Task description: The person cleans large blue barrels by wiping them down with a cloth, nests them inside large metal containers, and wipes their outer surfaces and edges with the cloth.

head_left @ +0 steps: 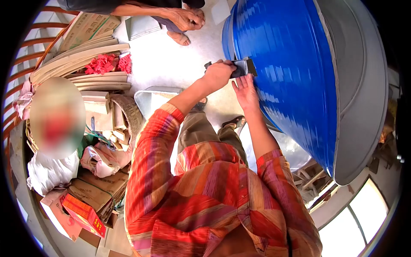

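Note:
A dark hand tool with a flat grey end is gripped by my left hand, fingers wrapped round its body. The grey end lies against the edge of a large glossy blue curved body; I cannot make out the tool's exact kind. Just below it, my right hand is raised with fingers stretched out, the fingertips at the tool's lower edge and close to the blue surface. Joined to the right side of the blue body is a broad grey round part.
Another person's hands are at the top. On the left lie stacked curved strips, red crumpled material, white bags and a red box. A metal tray-like object stands beside my legs.

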### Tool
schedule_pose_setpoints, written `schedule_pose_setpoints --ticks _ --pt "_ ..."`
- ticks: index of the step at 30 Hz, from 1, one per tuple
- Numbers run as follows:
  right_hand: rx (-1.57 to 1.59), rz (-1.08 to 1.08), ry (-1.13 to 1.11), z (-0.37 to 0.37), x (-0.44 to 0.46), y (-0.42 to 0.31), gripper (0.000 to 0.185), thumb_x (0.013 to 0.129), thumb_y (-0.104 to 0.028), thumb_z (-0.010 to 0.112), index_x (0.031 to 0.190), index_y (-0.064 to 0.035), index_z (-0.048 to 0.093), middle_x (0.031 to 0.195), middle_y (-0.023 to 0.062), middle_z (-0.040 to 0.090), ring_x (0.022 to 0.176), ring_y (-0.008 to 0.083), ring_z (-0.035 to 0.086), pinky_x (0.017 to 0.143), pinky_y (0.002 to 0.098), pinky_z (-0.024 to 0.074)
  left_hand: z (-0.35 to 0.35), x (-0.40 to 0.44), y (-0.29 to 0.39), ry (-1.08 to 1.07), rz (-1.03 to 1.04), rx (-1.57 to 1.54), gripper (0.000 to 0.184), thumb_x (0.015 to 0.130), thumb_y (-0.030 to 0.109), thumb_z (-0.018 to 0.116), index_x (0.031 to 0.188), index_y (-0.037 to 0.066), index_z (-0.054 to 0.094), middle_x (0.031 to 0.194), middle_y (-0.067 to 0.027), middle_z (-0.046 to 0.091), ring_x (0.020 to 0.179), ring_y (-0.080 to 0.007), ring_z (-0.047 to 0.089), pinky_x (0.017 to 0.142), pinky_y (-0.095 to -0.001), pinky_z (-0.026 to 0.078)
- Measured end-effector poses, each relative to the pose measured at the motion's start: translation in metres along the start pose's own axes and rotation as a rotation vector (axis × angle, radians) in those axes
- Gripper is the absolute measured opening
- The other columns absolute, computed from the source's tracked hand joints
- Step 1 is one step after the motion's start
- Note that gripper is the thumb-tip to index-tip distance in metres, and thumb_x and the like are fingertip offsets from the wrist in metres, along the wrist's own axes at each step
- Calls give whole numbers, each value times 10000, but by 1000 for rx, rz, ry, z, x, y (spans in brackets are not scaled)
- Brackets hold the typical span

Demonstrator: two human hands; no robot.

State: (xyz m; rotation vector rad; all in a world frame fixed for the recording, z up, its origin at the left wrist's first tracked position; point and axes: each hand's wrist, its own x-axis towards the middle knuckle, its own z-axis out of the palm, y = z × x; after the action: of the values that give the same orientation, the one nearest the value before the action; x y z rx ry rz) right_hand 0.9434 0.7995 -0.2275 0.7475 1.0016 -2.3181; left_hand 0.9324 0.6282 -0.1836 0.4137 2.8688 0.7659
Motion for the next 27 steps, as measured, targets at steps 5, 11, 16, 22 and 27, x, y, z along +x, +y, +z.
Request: schedule_pose_setpoints --ticks 5,11,16,22,27 --pt "21 -16 34 5 -4 1 475 862 -386 620 1196 -71 497 1318 84 463 1260 231 391 1067 462 302 -40 0 23 332 -222 -379 340 741 135 609 1078 86 609 995 -144 554 864 -326 579 748 -391 505" --pt "20 -26 -76 0 3 1 374 860 -343 636 1161 -143 538 1148 -24 572 1045 118 514 911 344 421 -13 14 57 370 -200 -125 380 716 142 607 1092 91 602 1014 -96 511 927 -269 551 695 -349 525" --pt "2 -106 -133 -9 -5 3 321 893 -296 596 1179 -163 535 1103 -47 592 946 69 551 862 249 433 -1 3 64 399 -95 -129 353 740 122 562 1087 95 620 999 -86 510 909 -257 546 689 -341 524" --pt "20 -108 -63 11 -21 -8 354 857 -286 644 1169 -159 533 1069 -56 585 977 84 537 871 234 428 1 -2 67 329 239 13 291 726 149 563 1005 164 645 942 -45 503 882 -206 543 639 -289 520" --pt "-4 -29 -53 -10 -2 0 407 855 -317 646 1208 -168 507 1222 10 534 1165 152 468 998 432 366 -21 12 42 447 -76 -65 291 759 161 558 1042 174 623 974 -39 520 894 -225 552 634 -335 531"
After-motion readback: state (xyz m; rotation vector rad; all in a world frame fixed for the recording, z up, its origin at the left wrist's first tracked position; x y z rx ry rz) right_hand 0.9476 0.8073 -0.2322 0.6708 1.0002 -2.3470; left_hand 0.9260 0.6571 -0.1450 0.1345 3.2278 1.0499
